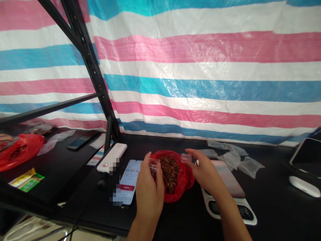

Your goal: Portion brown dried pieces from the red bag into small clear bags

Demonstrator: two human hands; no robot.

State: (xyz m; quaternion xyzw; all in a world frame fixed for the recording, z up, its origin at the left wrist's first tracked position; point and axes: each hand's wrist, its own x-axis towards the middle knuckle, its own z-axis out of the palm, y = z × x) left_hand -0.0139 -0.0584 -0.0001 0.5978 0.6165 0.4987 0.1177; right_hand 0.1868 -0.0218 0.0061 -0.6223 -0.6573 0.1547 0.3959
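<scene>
A red plastic bag stands open in front of me, filled with small brown dried pieces. At its left rim my left hand is closed on a small clear plastic bag, whose contents I cannot make out. My right hand pinches a small clear plastic cup between thumb and fingers, just above the right rim of the red bag. Under my right forearm lies a white digital scale with a flat, shiny plate.
A phone showing a timer and a white power bank lie left. Several clear bags lie behind the scale. A white case and dark-screened device are right. A black metal post rises at left.
</scene>
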